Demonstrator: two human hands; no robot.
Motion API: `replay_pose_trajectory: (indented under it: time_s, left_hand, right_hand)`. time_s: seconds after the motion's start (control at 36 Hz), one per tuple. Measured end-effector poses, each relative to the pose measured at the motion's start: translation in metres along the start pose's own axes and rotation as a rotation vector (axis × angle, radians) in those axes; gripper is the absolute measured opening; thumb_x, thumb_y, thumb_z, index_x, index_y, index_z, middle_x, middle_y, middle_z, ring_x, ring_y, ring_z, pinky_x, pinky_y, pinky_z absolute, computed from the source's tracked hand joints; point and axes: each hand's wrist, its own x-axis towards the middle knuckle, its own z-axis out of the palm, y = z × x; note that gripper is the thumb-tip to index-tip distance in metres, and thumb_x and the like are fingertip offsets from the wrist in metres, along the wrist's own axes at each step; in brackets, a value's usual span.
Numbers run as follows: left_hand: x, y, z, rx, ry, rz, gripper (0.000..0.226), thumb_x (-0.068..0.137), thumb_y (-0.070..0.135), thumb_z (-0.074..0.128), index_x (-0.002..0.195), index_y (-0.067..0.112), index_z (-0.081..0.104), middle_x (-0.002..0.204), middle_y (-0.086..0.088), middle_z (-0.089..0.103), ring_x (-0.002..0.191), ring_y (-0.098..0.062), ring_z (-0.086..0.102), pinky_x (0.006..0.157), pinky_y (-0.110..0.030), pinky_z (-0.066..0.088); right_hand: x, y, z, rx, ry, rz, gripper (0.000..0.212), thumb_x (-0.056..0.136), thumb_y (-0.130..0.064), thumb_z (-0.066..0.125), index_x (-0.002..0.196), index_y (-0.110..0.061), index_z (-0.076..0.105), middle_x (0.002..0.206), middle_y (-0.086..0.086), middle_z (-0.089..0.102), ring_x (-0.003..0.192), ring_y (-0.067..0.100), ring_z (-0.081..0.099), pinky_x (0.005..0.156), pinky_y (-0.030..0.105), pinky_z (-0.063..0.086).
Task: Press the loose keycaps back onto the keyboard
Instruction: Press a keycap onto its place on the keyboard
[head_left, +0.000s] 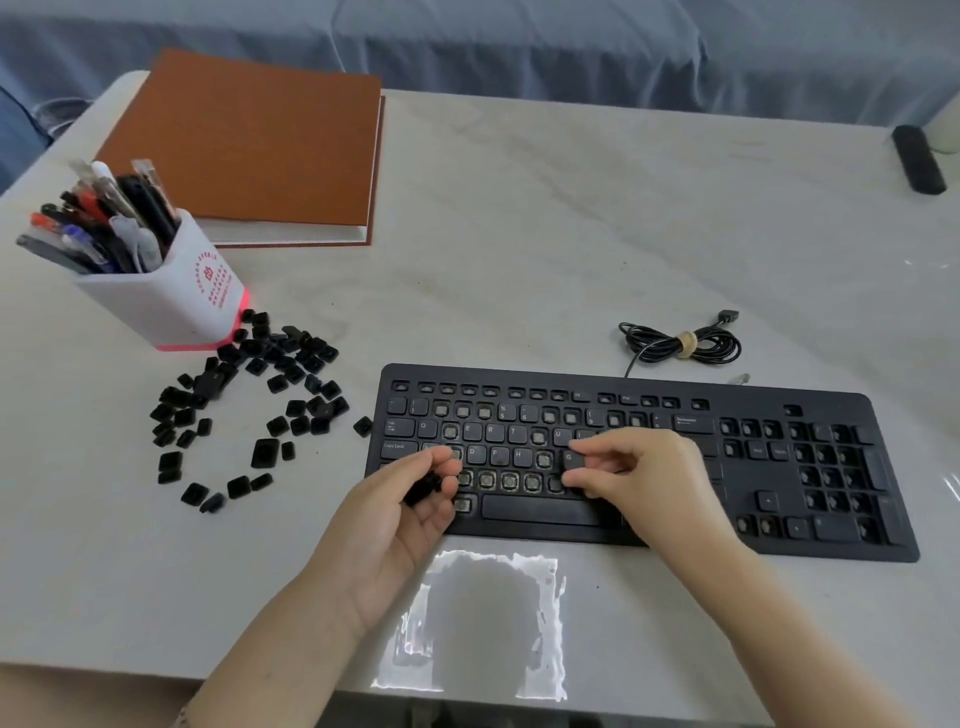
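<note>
Black G keycap (570, 460) pinched in right fingers (589, 444) above keyboard (779, 396); left fingers (439, 460) curl round keycaps (422, 489).

Black plastic keyboard (571, 376) with white legends; black loose keycaps (270, 384) at left. White square pen pot (171, 306) — red lettering, pink base. Rust-orange flat notebook (249, 140) far left; pale, faintly veined tabletop (545, 234).

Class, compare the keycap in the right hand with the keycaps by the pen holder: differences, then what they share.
The G keycap is pinched by the right hand above the keyboard; the loose keycaps lie untouched on the table. The G keycap is single, legend up; the loose keycaps are many, scattered. Both are black.
</note>
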Motion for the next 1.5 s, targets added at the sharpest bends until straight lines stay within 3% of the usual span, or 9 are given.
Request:
replay_pose_trajectory:
  time_s: [0.14,0.25,0.47,0.69,0.94,1.22,1.36,1.44,1.5]
  left_hand:
    - [-0.001,-0.001,-0.003,-0.112,-0.013,-0.04,0.017,0.092,0.005,0.049,0.089,-0.001,0.063,0.073,-0.011,0.069,0.055,-0.012,0.061,0.055,-0.02,0.054]
    - [0.0,0.0,-0.004,-0.129,-0.028,-0.053,0.015,0.092,0.004,0.05,0.09,-0.002,0.064,0.077,-0.013,0.07,0.056,-0.012,0.062,0.056,-0.021,0.056]
    - [0.004,0.0,-0.006,-0.096,-0.021,-0.066,0.014,0.092,0.004,0.052,0.09,-0.003,0.065,0.082,-0.013,0.072,0.058,-0.011,0.065,0.056,-0.02,0.057]
    - [0.006,-0.001,-0.006,-0.098,0.001,-0.093,0.008,0.088,0.006,0.057,0.089,0.001,0.063,0.084,-0.013,0.073,0.056,-0.01,0.065,0.052,-0.017,0.053]
    - [0.008,0.0,-0.007,-0.102,-0.009,-0.11,0.007,0.087,0.007,0.056,0.089,0.003,0.062,0.089,-0.014,0.073,0.057,-0.01,0.065,0.049,-0.015,0.051]
    - [0.008,-0.001,-0.009,-0.112,-0.03,-0.11,0.008,0.088,0.007,0.055,0.09,0.002,0.061,0.09,-0.015,0.073,0.059,-0.011,0.065,0.048,-0.015,0.051]
    - [0.008,-0.001,-0.01,-0.108,-0.031,-0.111,0.007,0.087,0.007,0.055,0.089,0.003,0.061,0.089,-0.015,0.073,0.058,-0.011,0.066,0.051,-0.016,0.051]
    - [0.008,-0.001,-0.01,-0.102,-0.034,-0.109,0.007,0.086,0.007,0.056,0.088,0.003,0.062,0.09,-0.014,0.073,0.059,-0.011,0.066,0.052,-0.016,0.051]
    - [0.009,-0.001,-0.01,-0.094,-0.035,-0.105,0.007,0.086,0.007,0.057,0.088,0.003,0.062,0.089,-0.014,0.073,0.059,-0.01,0.066,0.051,-0.016,0.051]
  right_hand:
    - [0.009,-0.01,0.009,-0.127,-0.031,-0.059,0.023,0.069,-0.011,0.08,0.092,-0.014,0.075,0.068,-0.012,0.057,0.062,0.002,0.054,0.068,0.0,0.038]
    - [0.013,-0.013,0.013,-0.236,-0.068,-0.055,0.024,0.073,-0.021,0.079,0.096,-0.017,0.074,0.068,-0.013,0.054,0.066,0.005,0.052,0.078,0.011,0.038]
    - [0.016,-0.01,0.014,-0.273,-0.098,-0.055,0.025,0.075,-0.02,0.077,0.098,-0.015,0.073,0.066,-0.018,0.048,0.061,-0.006,0.045,0.062,-0.004,0.032]
    - [0.009,-0.005,0.02,-0.379,-0.097,-0.124,0.025,0.084,-0.026,0.068,0.108,-0.019,0.07,0.076,-0.01,0.05,0.072,0.006,0.047,0.067,0.005,0.033]
    - [0.012,-0.004,0.019,-0.246,-0.035,-0.091,0.024,0.073,-0.016,0.076,0.096,-0.022,0.074,0.072,-0.014,0.055,0.062,-0.002,0.052,0.066,-0.001,0.035]
    - [0.013,-0.003,0.014,-0.22,-0.062,-0.096,0.02,0.073,-0.019,0.077,0.091,-0.025,0.073,0.072,-0.013,0.059,0.062,0.002,0.055,0.065,0.0,0.037]
    - [0.015,-0.003,0.013,-0.296,-0.114,-0.144,0.019,0.078,-0.022,0.074,0.097,-0.021,0.073,0.072,-0.014,0.055,0.071,0.01,0.057,0.069,0.006,0.038]
    - [0.014,0.001,0.015,-0.324,-0.114,-0.203,0.021,0.078,-0.022,0.074,0.098,-0.018,0.074,0.075,-0.012,0.053,0.071,0.006,0.053,0.077,0.014,0.039]
    - [0.013,0.007,0.017,-0.254,-0.039,-0.243,0.017,0.074,-0.018,0.077,0.091,-0.016,0.075,0.074,-0.014,0.052,0.067,0.0,0.051,0.074,0.009,0.04]
